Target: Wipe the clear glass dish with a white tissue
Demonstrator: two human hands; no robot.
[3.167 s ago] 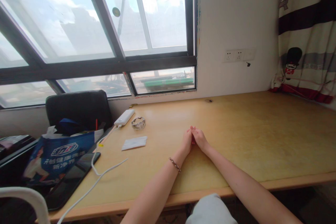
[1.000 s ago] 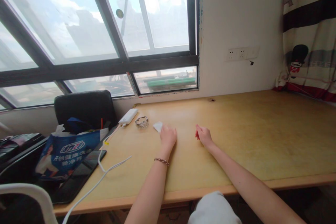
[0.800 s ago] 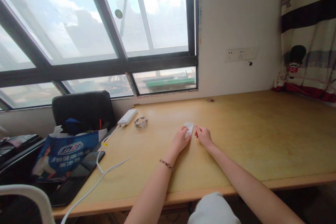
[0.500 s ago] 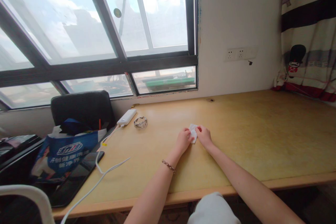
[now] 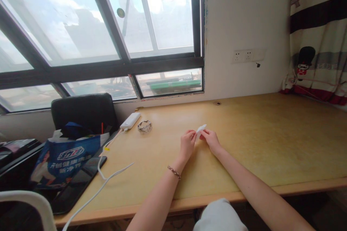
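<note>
A small folded white tissue (image 5: pixel 201 129) is pinched between my two hands over the middle of the wooden table (image 5: pixel 260 144). My left hand (image 5: pixel 188 144), with a braided bracelet on its wrist, closes on the tissue's left side. From the right, my right hand (image 5: pixel 210 140) grips the lower right part with thumb and fingers. The fingertips of both hands nearly meet, and they partly cover the tissue.
A clear glass ashtray (image 5: pixel 145 126) and a white power bank (image 5: pixel 130 121) with a white cable (image 5: pixel 111 177) lie on the table's left. Beyond its left edge are a black tablet (image 5: pixel 78 186), a blue bag (image 5: pixel 69 157) and a black chair (image 5: pixel 85 113).
Both hands have tilted the tissue up; it lay flatter before and now shows as a narrow, raised shape. My left hand has turned more upright.
</note>
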